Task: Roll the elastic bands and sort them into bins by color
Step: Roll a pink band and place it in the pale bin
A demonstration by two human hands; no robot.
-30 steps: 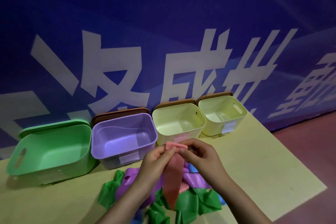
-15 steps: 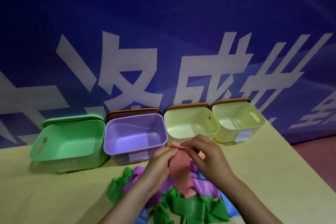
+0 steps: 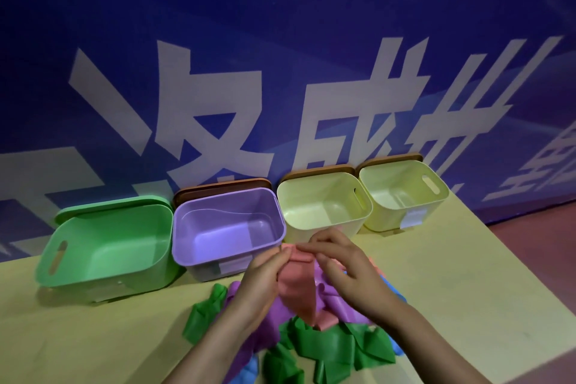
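Pink band (image 3: pixel 297 287): top edge pinched between left hand (image 3: pixel 261 282) and right hand (image 3: pixel 349 274), long axis hanging straight down from both onto the band pile (image 3: pixel 327 343); both hands equally near.

Dim indoor light with a blue-violet cast falls over the tabletop (image 3: pixel 452 274), where soft shadows pool beneath the green bin (image 3: pixel 103 246) at left. The purple bin (image 3: pixel 227 224) shows a pale sheen on its floor, possibly from an overhead lamp. Wide-angle distortion bends the wall banner (image 3: pixel 280 87) toward the edges. The hands (image 3: pixel 311 274) look slightly soft, and detail is grainy throughout.
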